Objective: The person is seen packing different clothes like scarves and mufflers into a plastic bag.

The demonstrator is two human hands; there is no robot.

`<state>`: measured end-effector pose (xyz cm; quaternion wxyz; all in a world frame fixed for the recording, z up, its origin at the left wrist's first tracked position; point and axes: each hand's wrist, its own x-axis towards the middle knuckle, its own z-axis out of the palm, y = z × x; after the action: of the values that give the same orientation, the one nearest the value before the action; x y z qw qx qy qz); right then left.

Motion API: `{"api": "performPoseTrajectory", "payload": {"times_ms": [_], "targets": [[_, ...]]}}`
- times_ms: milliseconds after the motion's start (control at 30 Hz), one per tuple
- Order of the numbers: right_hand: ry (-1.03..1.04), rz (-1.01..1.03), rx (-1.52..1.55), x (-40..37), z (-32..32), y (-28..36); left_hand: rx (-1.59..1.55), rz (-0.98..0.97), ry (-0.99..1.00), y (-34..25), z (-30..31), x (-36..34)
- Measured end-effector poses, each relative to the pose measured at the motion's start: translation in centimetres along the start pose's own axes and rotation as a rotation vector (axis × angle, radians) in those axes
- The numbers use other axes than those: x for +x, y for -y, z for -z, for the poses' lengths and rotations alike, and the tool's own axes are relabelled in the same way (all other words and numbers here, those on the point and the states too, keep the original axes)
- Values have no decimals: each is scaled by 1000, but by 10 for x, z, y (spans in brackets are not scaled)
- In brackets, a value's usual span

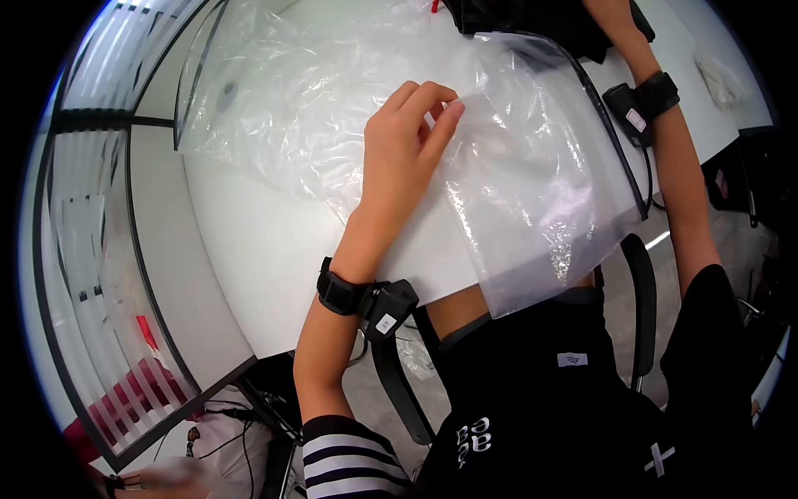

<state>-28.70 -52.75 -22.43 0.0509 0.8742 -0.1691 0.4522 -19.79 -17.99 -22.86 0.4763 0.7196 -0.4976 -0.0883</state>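
Note:
My left hand (pixel 407 137) is over the white table, its thumb and fingers curled together in a pinch at the left edge of a clear plastic bag (pixel 532 175). The bag has a black strip along its right side, and its lower end hangs over the table's front edge above my lap. My right hand (pixel 613 18) reaches to the top of the view beside a black cloth item (pixel 532 17); its fingers are cut off by the frame edge. More crumpled clear plastic (pixel 291 108) spreads to the left of my left hand.
A white table (pixel 241 224) lies under the plastic, with a glass-and-black-frame partition (pixel 137 216) at its left. A seated person in a red sleeve (pixel 137 391) is beyond it. A crumpled whitish item (pixel 719 79) sits at the right. Chair armrests (pixel 399 387) flank me.

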Motion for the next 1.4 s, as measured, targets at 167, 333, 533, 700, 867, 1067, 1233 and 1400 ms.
{"api": "performPoseTrajectory", "payload": {"times_ms": [167, 333, 533, 700, 867, 1067, 1233, 1400], "targets": [[55, -698, 1310, 24, 58, 41, 50, 38, -118, 5, 2, 2], [1189, 40, 1408, 30, 99, 74, -274, 76, -163, 18, 4, -6], [1188, 340, 1171, 7, 85, 128, -299, -105, -74, 45, -5, -9], [755, 98, 1200, 25, 63, 153, -135, -33, -157, 50, 4, -3], [543, 209, 1157, -32, -4, 195, 85, 67, -215, 64, 26, -2], [508, 2, 1317, -37, -6, 193, -16, 185, -209, 54, 26, -5], [420, 93, 1160, -32, -2, 187, -46, 95, -263, 56, 21, -6], [421, -74, 1359, -31, -13, 183, -199, -215, -349, 47, 17, 7]]}}
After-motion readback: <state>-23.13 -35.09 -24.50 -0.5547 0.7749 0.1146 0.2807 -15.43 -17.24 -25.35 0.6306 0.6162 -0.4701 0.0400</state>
